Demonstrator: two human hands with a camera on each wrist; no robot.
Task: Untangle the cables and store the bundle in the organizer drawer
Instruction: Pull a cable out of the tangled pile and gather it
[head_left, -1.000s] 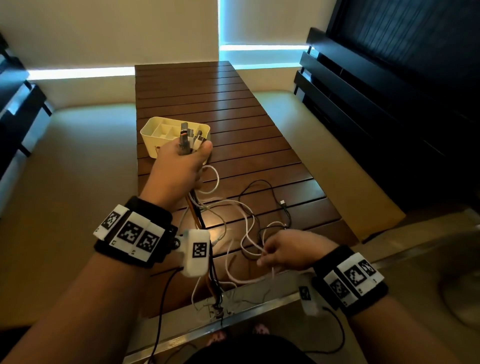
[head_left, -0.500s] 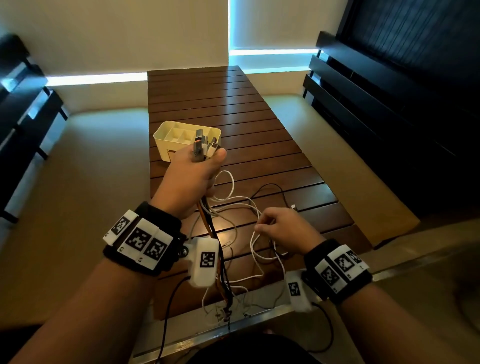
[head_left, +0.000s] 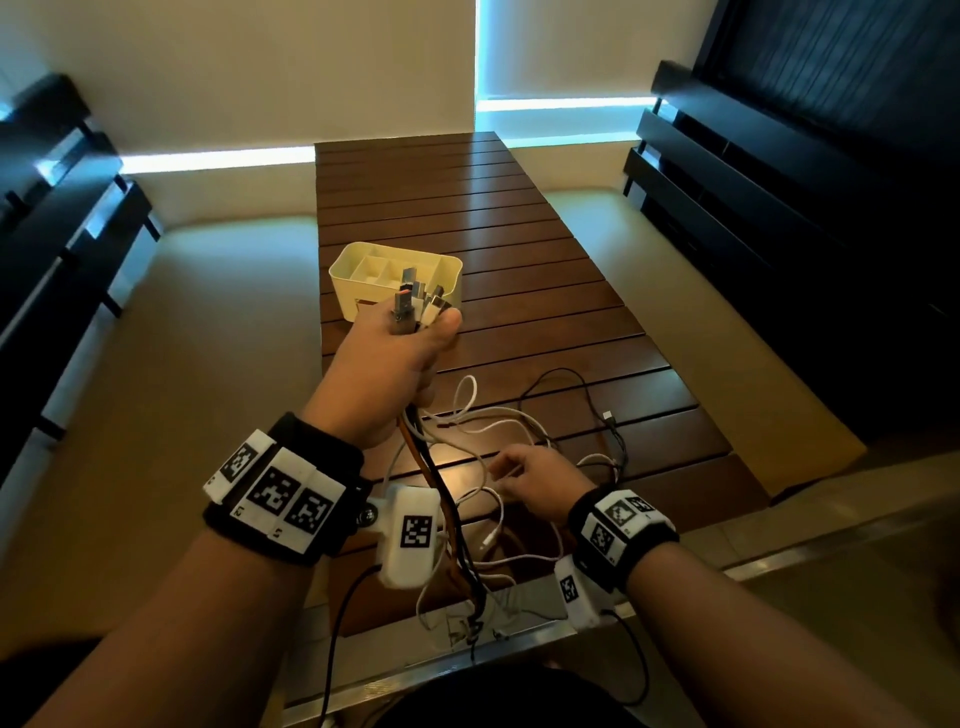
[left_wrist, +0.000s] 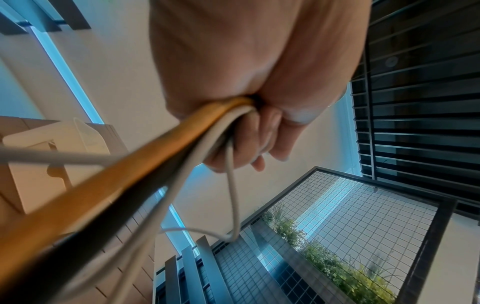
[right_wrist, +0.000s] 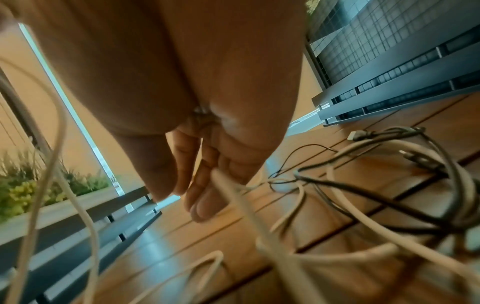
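Cables (head_left: 467, 519) hang and sprawl closest to me, white, black and orange strands trailing over the near edge of the slatted wooden table (head_left: 545, 312) and tangling loosely on its boards. My right hand (head_left: 540, 480) is low over that tangle, near the table's front edge, fingers (right_wrist: 205, 205) loosely extended; a white cable (right_wrist: 249, 207) runs past my fingertips and touches them, but I cannot tell whether I truly pinch it. My two hands are well apart, the right low and near, the left raised and farther out.

My left hand (head_left: 387, 374) is lifted above the table and clamped in a fist round the gathered cable ends, thumb pressed against the side. The plugs (head_left: 415, 306) stick up out of the top of my fist in a cluster, and the strands, an orange cable (left_wrist: 130, 164) and several white ones among them, drop from the bottom of the fist down to the tangle.

Just beyond my left hand stands the cream organizer drawer (head_left: 358, 260), open on top with dividers inside, resting on the table's left side. A black cable with a small plug (head_left: 607, 414) lies to the right on the boards. Dark slatted benches (head_left: 727, 182) flank the table at the far sides.
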